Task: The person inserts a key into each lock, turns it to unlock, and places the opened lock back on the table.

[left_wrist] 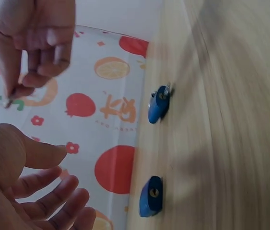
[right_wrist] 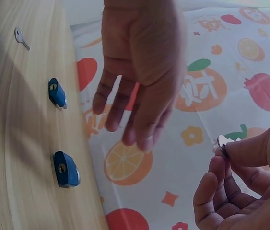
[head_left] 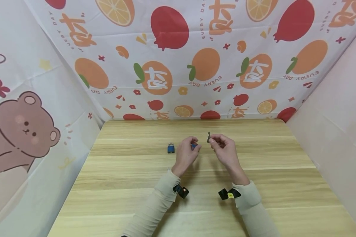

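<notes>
Currently at the key-handling step, prob. prepping for a lock. R hand pinches a small key btw thumb & fingertips, up off the tabletop. L hand hangs over the R padlock, fingers loosely bent, nothing gripped per wrist cams. L padlock is just beside, keyway facing the person. 2nd key lies on the wood, near L padlock. Next move likely needs L hand steadying a padlock, key blade aligned w/ keyway. Can't tell which lock it fits.
</notes>
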The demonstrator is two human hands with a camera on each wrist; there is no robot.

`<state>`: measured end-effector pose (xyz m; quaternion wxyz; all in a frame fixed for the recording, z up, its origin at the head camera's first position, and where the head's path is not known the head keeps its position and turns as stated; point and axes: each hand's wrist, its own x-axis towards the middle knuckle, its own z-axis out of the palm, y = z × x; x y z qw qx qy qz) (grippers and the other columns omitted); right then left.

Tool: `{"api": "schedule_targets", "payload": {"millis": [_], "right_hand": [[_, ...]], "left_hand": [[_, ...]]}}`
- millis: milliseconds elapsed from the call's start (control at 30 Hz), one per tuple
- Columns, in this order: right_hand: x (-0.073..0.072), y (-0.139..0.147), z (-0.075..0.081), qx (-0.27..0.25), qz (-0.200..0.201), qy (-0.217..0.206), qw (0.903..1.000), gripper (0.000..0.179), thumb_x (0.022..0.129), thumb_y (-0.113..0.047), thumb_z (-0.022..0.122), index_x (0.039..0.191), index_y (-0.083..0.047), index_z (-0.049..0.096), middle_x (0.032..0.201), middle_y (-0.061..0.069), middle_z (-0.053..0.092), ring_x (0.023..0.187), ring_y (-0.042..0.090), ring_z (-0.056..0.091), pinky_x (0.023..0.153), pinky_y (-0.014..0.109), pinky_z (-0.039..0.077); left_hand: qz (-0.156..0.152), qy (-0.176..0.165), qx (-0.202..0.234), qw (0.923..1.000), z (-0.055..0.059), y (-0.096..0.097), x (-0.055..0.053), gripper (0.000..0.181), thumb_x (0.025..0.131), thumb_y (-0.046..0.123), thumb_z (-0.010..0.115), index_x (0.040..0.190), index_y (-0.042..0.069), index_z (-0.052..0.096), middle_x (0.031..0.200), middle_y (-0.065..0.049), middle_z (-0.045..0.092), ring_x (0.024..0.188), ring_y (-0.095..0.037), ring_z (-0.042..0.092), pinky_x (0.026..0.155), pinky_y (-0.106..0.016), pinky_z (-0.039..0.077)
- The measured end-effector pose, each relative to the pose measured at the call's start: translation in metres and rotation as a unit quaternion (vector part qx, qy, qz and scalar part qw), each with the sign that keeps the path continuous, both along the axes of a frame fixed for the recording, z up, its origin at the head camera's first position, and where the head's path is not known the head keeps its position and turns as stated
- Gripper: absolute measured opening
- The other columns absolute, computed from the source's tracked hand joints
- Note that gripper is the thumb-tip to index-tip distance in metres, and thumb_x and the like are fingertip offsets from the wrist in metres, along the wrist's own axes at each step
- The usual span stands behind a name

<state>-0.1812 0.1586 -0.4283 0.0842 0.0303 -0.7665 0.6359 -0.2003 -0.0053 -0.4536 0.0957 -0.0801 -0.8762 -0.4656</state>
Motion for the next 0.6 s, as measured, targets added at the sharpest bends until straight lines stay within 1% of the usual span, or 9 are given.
{"api": "schedule_targets", "payload": {"millis": [100, 233, 333, 500, 600], "right_hand": [[0.002, 0.001, 0.002, 0.007, -0.003, 0.006, 1.0000, 0.020, 0.099, -0.015, 0.066, 0.110, 0.001, 0.072, 0.100, 0.022, 0.069, 0.076, 0.010, 0.060, 0.066, 0.018, 0.049], [0.005, 0.002, 0.004, 0.013, -0.008, 0.016, 0.9998, 0.017, 0.099, -0.013, 0.066, 0.108, 0.000, 0.072, 0.093, 0.018, 0.068, 0.074, 0.013, 0.060, 0.062, 0.019, 0.048], [0.006, 0.003, 0.005, 0.017, -0.006, 0.020, 0.9996, 0.016, 0.099, -0.012, 0.066, 0.108, 0.000, 0.072, 0.092, 0.018, 0.067, 0.074, 0.015, 0.060, 0.061, 0.020, 0.048], [0.008, 0.007, 0.007, 0.026, -0.004, 0.023, 0.9994, 0.017, 0.099, -0.015, 0.066, 0.108, -0.002, 0.072, 0.096, 0.020, 0.068, 0.076, 0.011, 0.059, 0.061, 0.020, 0.047], [0.009, 0.010, 0.008, 0.029, -0.004, 0.025, 0.9993, 0.018, 0.100, -0.017, 0.065, 0.109, -0.003, 0.072, 0.096, 0.019, 0.067, 0.075, 0.009, 0.057, 0.055, 0.020, 0.046]], "left_hand": [[0.005, 0.000, -0.018, 0.9998, -0.003, -0.001, -0.005, 0.018, 0.090, 0.012, 0.076, 0.105, 0.006, 0.071, 0.096, -0.013, 0.074, 0.079, -0.025, 0.067, 0.068, -0.033, 0.050], [0.012, -0.014, -0.045, 0.9988, -0.008, -0.001, -0.012, 0.020, 0.090, 0.016, 0.075, 0.106, 0.005, 0.071, 0.096, -0.013, 0.074, 0.083, -0.025, 0.069, 0.072, -0.036, 0.053], [0.019, -0.023, -0.047, 0.9984, -0.010, -0.002, -0.018, 0.022, 0.090, 0.017, 0.075, 0.106, 0.002, 0.070, 0.095, -0.014, 0.075, 0.083, -0.026, 0.069, 0.072, -0.037, 0.053], [0.022, -0.033, -0.049, 0.9980, -0.012, -0.003, -0.025, 0.025, 0.091, 0.019, 0.075, 0.107, 0.000, 0.071, 0.092, -0.013, 0.073, 0.077, -0.023, 0.065, 0.066, -0.034, 0.049], [0.021, -0.044, -0.061, 0.9970, -0.014, -0.003, -0.029, 0.025, 0.091, 0.021, 0.074, 0.107, 0.002, 0.071, 0.090, -0.010, 0.072, 0.075, -0.020, 0.064, 0.064, -0.031, 0.047]]}}
